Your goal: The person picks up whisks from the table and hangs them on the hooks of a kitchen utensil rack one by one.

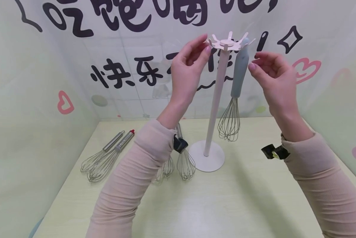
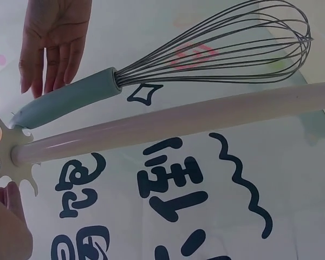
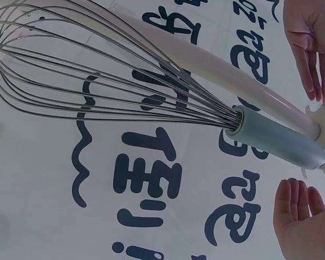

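Observation:
A whisk (image 1: pixel 240 72) with a pale blue handle hangs from the right side of a white rotating-style rack (image 1: pixel 217 99), its wire head (image 2: pixel 222 49) pointing down. At the left of the rack's hooked top, my left hand (image 1: pixel 191 62) pinches the end of one hook between thumb and fingers. My right hand (image 1: pixel 276 74) is just right of the blue handle, apart from it, with loosely bent fingers and nothing held. In the right wrist view the handle (image 3: pixel 281 138) lies close above the right fingers.
Two metal whisks (image 1: pixel 107 155) lie side by side on the left of the pale table (image 1: pixel 195 205). More whisks (image 1: pixel 185 165) lie beside the rack's round base (image 1: pixel 213 162), partly hidden by my left sleeve. A printed sheet (image 1: pixel 130 99) stands behind.

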Demonstrator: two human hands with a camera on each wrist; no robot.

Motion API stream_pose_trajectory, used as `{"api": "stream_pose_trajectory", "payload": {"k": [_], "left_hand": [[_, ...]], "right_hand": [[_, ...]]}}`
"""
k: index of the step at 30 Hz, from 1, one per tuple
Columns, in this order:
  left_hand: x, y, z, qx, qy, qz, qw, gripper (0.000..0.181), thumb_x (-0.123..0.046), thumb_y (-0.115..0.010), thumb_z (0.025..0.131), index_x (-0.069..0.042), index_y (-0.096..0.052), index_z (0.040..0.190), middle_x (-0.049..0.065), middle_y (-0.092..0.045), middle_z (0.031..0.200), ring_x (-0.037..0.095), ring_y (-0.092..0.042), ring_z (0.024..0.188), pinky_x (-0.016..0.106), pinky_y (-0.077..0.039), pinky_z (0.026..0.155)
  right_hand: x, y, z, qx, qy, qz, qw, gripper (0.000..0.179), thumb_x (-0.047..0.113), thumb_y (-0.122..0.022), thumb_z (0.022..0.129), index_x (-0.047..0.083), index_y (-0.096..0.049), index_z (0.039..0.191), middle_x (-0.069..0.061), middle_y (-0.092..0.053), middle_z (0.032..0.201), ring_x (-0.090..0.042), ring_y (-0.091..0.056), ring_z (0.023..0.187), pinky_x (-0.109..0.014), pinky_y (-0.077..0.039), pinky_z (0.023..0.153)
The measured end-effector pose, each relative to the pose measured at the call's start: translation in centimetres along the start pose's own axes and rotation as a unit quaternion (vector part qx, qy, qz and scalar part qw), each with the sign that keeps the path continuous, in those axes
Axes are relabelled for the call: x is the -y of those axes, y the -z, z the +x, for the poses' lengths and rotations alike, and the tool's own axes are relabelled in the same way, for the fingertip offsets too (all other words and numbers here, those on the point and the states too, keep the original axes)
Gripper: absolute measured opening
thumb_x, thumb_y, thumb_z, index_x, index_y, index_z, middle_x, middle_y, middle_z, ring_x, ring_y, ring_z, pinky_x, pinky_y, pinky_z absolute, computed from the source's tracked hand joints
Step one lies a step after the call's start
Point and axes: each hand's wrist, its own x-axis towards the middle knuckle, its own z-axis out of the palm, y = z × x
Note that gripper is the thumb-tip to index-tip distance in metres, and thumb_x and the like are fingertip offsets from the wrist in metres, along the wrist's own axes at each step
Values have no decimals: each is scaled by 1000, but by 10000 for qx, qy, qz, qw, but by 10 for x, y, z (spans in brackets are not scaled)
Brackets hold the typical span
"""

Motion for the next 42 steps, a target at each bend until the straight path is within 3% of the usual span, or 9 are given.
{"api": "stream_pose_trajectory", "payload": {"k": [3, 11, 21, 29, 42], "left_hand": [[4, 5, -1, -51, 28, 33, 10000, 34, -5, -61, 90, 1, -60, 123, 18, -64, 117, 17, -64, 101, 20, -54, 88], [18, 19, -7, -69, 505, 337, 9981, 32, -6, -59, 91, -2, -60, 123, 15, -64, 117, 18, -63, 102, 21, -55, 87], [51, 42, -22, -42, 969, 658, 9931, 30, -6, -56, 93, -1, -60, 122, 18, -63, 118, 24, -62, 104, 20, -55, 84], [73, 56, -34, 34, 1323, 768, 9882, 29, -7, -55, 94, -1, -59, 122, 16, -62, 119, 21, -62, 106, 22, -55, 86], [87, 68, -45, -58, 1591, 956, 9826, 28, -7, -55, 93, -1, -59, 121, 15, -62, 117, 24, -61, 108, 22, -55, 88]], "right_hand": [[2, 0, 2, -47, 64, 14, 10000, 28, 8, -73, 80, 7, -66, 108, 1, -65, 93, -10, -63, 86, -11, -52, 77], [6, -3, 8, -75, 293, 20, 9995, 31, 7, -75, 78, 6, -67, 108, 1, -67, 94, -12, -63, 90, -11, -52, 80], [9, -9, 17, -188, 426, 230, 9987, 31, 1, -75, 76, 2, -68, 106, -1, -69, 92, -14, -64, 89, -12, -53, 81], [7, -16, 21, -49, 611, 194, 9979, 29, 0, -74, 77, 3, -67, 105, -2, -68, 94, -15, -63, 89, -14, -53, 82], [7, -27, 18, -186, 622, 90, 9978, 31, 3, -77, 75, 7, -63, 102, -2, -63, 95, -16, -58, 91, -17, -50, 84]]}}
